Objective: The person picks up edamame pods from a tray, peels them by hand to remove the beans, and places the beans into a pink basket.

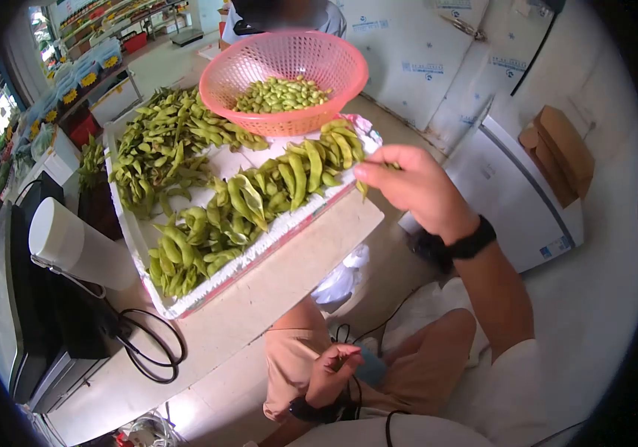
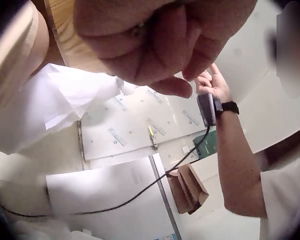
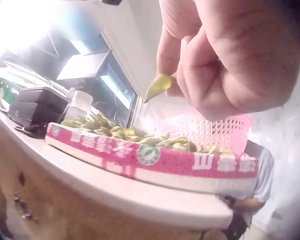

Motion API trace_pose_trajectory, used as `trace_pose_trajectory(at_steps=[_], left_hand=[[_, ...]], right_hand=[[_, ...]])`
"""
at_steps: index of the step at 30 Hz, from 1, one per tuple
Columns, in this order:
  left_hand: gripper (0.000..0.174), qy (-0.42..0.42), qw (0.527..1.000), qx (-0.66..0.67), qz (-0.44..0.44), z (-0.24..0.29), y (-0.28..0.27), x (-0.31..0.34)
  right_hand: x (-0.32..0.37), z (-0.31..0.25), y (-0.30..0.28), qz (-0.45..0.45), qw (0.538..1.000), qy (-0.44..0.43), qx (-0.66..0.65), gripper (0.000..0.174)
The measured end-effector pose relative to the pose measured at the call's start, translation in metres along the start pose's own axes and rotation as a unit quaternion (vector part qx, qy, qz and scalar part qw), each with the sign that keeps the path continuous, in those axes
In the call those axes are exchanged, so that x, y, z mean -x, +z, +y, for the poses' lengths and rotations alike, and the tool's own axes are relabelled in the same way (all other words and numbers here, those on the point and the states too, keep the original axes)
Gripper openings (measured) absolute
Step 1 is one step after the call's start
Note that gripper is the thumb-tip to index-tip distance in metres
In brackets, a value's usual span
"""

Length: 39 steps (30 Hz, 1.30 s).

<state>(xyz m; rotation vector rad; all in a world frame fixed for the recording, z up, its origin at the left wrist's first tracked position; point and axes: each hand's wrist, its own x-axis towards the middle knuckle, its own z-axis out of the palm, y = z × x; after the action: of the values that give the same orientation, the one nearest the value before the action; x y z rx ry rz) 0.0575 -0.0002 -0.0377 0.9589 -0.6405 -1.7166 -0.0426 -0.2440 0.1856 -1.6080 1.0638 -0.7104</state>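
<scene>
Green bean pods lie in heaps in a white foam tray on the table. A pink basket with shelled green beans rests at the tray's back edge. My right hand, past the tray's right edge, pinches one pod; the pod's tip sticks out between thumb and finger in the right wrist view. My left hand is low over my lap, away from the tray, its fingers curled in; in the left wrist view the hand shows no held thing.
A white cylindrical container and a looped black cable are left of the tray, near a dark monitor. Another person sits behind the basket. A cardboard box stands on a white cabinet at right.
</scene>
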Motion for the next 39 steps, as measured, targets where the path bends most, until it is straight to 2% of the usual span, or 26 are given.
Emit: trace_pose_trajectory(at_steps=[4,6,9,12,14,15,17,18,20,21,22,24,25,29,31,32,34,35,37,38,39], left_hand=[[0.014,0.022,1.0,-0.002,-0.02,-0.001,-0.008,-0.006],[0.013,0.025,1.0,0.001,-0.018,-0.002,-0.014,-0.008],[0.013,0.063,0.998,0.017,-0.007,-0.001,-0.023,-0.012],[0.012,0.029,0.998,0.062,0.017,0.004,-0.024,-0.014],[0.011,0.012,0.997,0.066,0.023,0.004,-0.025,-0.013],[0.011,0.008,0.998,0.062,0.021,0.003,-0.027,-0.013],[0.012,-0.056,0.995,0.087,0.016,0.0,-0.028,-0.012],[0.012,-0.057,0.995,0.083,0.015,0.001,-0.025,-0.013],[0.012,-0.043,0.999,0.019,0.001,0.001,-0.017,-0.013],[0.012,-0.041,0.999,0.018,0.001,0.002,-0.014,-0.013],[0.013,-0.045,0.999,0.016,-0.002,0.002,-0.012,-0.012],[0.013,-0.047,0.999,0.017,-0.003,0.003,-0.011,-0.011],[0.013,-0.047,0.999,0.012,-0.006,0.004,-0.011,-0.011],[0.013,-0.067,0.998,0.009,-0.011,0.009,-0.01,-0.009],[0.013,-0.057,0.998,0.015,-0.013,0.008,-0.009,-0.009],[0.013,-0.048,0.998,0.022,-0.016,0.008,-0.009,-0.009],[0.013,-0.064,0.998,0.013,-0.016,0.007,-0.009,-0.009],[0.013,-0.081,0.997,0.005,-0.016,0.006,-0.009,-0.009],[0.013,-0.07,0.997,0.002,-0.017,0.005,-0.008,-0.009],[0.013,-0.058,0.998,0.001,-0.017,0.004,-0.007,-0.008],[0.013,-0.059,0.998,0.0,-0.015,0.004,-0.006,-0.008]], right_hand=[[-0.051,-0.005,0.007,0.007,0.999,-0.03,0.023,0.026],[-0.067,-0.001,0.004,0.043,0.998,0.025,0.046,0.028],[-0.068,-0.01,-0.004,0.039,0.997,-0.01,0.062,0.028],[-0.065,-0.041,0.002,0.032,0.998,-0.035,0.028,0.025],[-0.079,-0.057,0.006,0.01,0.995,-0.096,0.008,0.025],[-0.096,-0.056,0.004,0.015,0.995,-0.094,0.005,0.025],[-0.132,-0.05,0.004,0.009,0.969,-0.243,0.034,0.031],[-0.137,-0.055,0.013,0.013,0.969,-0.245,0.033,0.031],[-0.143,-0.065,0.028,0.035,0.984,-0.174,0.004,0.051],[-0.145,-0.067,0.025,-0.018,0.99,-0.143,0.002,0.064],[-0.146,-0.069,0.022,-0.018,0.989,-0.144,0.002,0.064],[-0.146,-0.074,0.02,-0.116,0.986,-0.097,-0.064,0.071],[-0.143,-0.07,0.03,0.013,0.992,-0.122,-0.01,0.071],[-0.144,-0.07,0.027,0.002,0.994,-0.109,-0.018,0.066],[-0.16,-0.062,0.014,-0.03,0.988,-0.13,0.075,0.062],[-0.166,-0.056,0.011,-0.029,0.988,-0.131,0.074,0.062],[-0.172,-0.049,0.009,0.016,0.973,-0.157,0.166,0.061],[-0.174,-0.044,0.008,0.017,0.973,-0.158,0.165,0.061],[-0.175,-0.039,0.014,0.136,0.883,-0.252,0.373,0.06],[-0.177,-0.035,0.016,0.136,0.883,-0.251,0.371,0.06],[-0.179,-0.034,0.019,0.196,0.875,-0.269,0.352,0.06]])
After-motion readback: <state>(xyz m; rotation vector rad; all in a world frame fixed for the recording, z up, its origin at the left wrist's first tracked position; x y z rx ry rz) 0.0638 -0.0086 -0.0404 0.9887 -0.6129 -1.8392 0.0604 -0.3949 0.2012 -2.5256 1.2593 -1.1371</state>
